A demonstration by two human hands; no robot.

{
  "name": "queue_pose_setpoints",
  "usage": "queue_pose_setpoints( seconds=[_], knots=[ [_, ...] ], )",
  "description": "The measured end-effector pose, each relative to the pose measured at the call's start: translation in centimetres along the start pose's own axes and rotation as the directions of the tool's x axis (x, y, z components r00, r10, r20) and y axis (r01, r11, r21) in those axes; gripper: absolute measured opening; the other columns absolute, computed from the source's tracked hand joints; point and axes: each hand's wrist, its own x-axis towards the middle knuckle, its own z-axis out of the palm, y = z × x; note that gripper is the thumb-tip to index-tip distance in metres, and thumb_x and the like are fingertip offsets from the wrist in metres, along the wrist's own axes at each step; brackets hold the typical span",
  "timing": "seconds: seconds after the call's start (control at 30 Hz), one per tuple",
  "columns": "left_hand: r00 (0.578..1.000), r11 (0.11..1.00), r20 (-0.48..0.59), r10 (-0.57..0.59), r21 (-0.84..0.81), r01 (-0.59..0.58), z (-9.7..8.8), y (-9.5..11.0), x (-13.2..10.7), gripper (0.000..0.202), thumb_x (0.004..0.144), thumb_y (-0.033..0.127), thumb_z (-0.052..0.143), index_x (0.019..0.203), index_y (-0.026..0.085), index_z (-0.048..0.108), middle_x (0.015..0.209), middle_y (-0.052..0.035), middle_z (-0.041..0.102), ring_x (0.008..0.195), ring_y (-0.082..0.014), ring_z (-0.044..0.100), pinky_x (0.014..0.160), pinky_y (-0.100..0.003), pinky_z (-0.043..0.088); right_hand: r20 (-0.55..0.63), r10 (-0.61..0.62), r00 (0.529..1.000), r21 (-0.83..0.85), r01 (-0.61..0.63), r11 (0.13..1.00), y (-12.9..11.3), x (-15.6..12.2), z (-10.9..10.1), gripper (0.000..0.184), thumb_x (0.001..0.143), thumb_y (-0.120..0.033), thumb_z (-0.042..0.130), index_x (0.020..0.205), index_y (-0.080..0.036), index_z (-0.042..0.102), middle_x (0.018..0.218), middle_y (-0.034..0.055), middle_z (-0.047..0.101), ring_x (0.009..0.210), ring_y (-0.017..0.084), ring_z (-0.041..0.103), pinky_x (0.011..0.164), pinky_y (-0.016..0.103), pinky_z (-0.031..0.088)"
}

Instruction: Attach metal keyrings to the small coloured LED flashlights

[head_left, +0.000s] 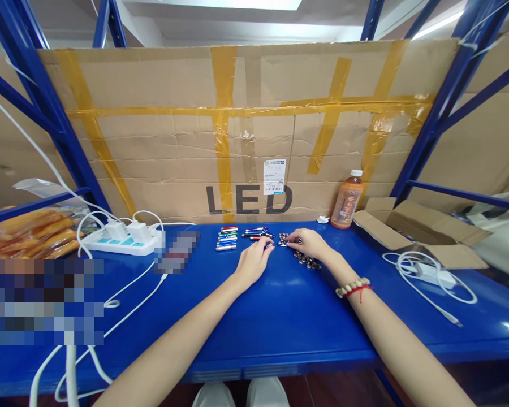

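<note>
On the blue shelf top my left hand rests with its fingers curled around a small dark tube-shaped item at their tips. My right hand lies just to its right, fingers pinched over a pile of small round metal pieces. A neat row of several small coloured keychain lights lies left of my left hand. A few more lights lie loose just behind it. A beaded bracelet with a red cord circles my right wrist.
A taped cardboard sheet marked LED closes off the back. An orange drink bottle stands at back right beside an open cardboard box. A white charger with cable lies at right, a white power strip with cables at left.
</note>
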Motion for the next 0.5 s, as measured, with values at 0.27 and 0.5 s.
queue_pose_setpoints(
  seconds=[0.27, 0.5],
  knots=[
    [1.000, 1.000, -0.005, 0.012, 0.001, -0.012, 0.08, -0.12, 0.00, 0.024, 0.090, 0.032, 0.032, 0.106, 0.023, 0.047, 0.088, -0.0014, 0.061, 0.082, -0.0148, 0.059, 0.073, -0.025, 0.043, -0.074, 0.057, 0.996, -0.001, -0.057, 0.998, -0.03, -0.07, -0.30, 0.022, 0.085, -0.027, 0.046, 0.093, -0.022, 0.066, 0.093, 0.0012, 0.065, 0.084, 0.014, 0.058, 0.069, 0.023, 0.040],
    [1.000, 1.000, -0.002, 0.008, -0.003, -0.008, 0.06, -0.08, -0.02, 0.023, 0.090, 0.032, 0.032, 0.105, 0.023, 0.047, 0.087, -0.0016, 0.061, 0.081, -0.0153, 0.059, 0.072, -0.025, 0.043, 0.017, 0.103, 0.995, -0.056, -0.102, 0.993, 0.26, -0.19, -0.21, 0.018, 0.080, -0.023, 0.053, 0.092, -0.024, 0.066, 0.098, -0.0004, 0.064, 0.091, 0.016, 0.056, 0.074, 0.025, 0.040]
  ],
)
